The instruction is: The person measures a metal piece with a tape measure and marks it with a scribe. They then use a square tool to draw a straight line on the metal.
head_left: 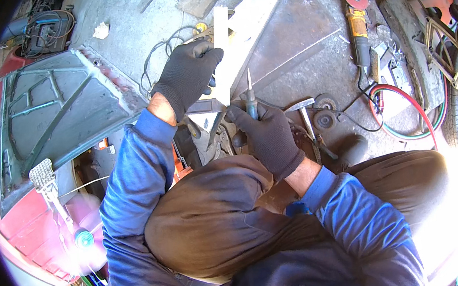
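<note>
My left hand (187, 77), in a black glove, is closed at a pale straight strip (220, 25), holding it upright in the picture along a long light-coloured angled piece (264, 6). Below it is a small dark metal piece with a light triangle (206, 120). My right hand (265, 141), also gloved, is closed on a slim pointed tool (251, 103) with a grey-blue handle, its tip pointing away from me just right of the strip. Past that tip lies a dark steel plate (295, 33).
An angle grinder (358, 24), a hammer (304, 112), wheels (324, 109), looped hoses (423, 115) and a scissor mechanism (438, 45) lie right. A framed dark panel (68, 121) and red body part (18, 229) are left. Black cables (157, 55) cross the concrete floor (113, 15).
</note>
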### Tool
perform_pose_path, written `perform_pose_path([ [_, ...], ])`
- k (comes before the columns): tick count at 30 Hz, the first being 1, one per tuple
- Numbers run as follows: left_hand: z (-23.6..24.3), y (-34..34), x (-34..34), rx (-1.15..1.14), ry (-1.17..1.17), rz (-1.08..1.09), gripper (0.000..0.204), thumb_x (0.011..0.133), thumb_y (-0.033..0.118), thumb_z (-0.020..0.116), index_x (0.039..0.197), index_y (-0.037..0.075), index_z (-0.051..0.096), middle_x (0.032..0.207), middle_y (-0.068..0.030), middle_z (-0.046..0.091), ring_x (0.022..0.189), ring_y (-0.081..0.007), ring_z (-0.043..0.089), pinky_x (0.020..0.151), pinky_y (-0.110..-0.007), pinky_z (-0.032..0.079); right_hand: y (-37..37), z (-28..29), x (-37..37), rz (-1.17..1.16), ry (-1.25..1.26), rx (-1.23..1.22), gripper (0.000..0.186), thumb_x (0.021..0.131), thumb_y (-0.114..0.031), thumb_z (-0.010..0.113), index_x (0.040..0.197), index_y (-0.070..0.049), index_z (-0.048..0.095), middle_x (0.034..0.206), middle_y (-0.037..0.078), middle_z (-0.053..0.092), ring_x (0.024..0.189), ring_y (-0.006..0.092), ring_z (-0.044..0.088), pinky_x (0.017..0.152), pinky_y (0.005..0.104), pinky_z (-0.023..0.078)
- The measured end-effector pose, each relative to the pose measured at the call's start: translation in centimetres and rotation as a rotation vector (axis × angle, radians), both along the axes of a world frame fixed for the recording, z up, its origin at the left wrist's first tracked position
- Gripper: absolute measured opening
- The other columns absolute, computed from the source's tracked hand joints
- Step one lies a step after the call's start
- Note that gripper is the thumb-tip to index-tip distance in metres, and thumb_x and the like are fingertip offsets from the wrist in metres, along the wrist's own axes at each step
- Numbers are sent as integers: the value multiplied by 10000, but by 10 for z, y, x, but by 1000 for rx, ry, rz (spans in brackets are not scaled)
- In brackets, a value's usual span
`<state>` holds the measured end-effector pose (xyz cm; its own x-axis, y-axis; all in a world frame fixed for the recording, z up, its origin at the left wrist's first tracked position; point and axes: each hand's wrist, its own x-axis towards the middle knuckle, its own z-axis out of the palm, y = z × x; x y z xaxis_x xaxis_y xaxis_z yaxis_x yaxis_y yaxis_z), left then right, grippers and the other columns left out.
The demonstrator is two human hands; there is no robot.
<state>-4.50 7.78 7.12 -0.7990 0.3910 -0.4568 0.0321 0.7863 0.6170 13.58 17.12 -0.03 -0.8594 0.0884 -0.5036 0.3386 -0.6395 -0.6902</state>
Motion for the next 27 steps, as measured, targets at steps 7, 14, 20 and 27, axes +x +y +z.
perform_pose_path([
  [7,-12,-9,-11,-7,107,-155,337,1091,300,659,1102,-24,751,845,-59,708,720,-126,641,701,-313,546,2,-5,-9,42,-63,-52,226,1066,-197,734,1131,13,790,929,49,763,655,105,659,570,275,558],
  [14,-23,-10,-11,68,155,-154,390,1043,342,673,1060,-40,753,736,-69,655,684,-112,597,666,-340,523,2,-9,-14,26,-95,-49,235,1064,-213,735,1098,15,782,920,78,777,628,119,662,564,276,557],
  [20,-23,-11,-10,88,158,-195,374,1044,323,662,1060,-41,751,724,-62,644,663,-113,590,644,-332,516,3,-7,-15,50,-117,-28,230,1062,-213,732,1096,9,782,923,87,791,627,124,670,569,278,562],
  [27,-23,-10,-13,102,187,-223,369,1047,320,655,1066,-32,764,721,-59,641,652,-117,580,628,-331,507,4,-7,-15,55,-96,-1,222,1058,-205,731,1097,8,783,928,94,800,629,127,678,571,286,564],
])
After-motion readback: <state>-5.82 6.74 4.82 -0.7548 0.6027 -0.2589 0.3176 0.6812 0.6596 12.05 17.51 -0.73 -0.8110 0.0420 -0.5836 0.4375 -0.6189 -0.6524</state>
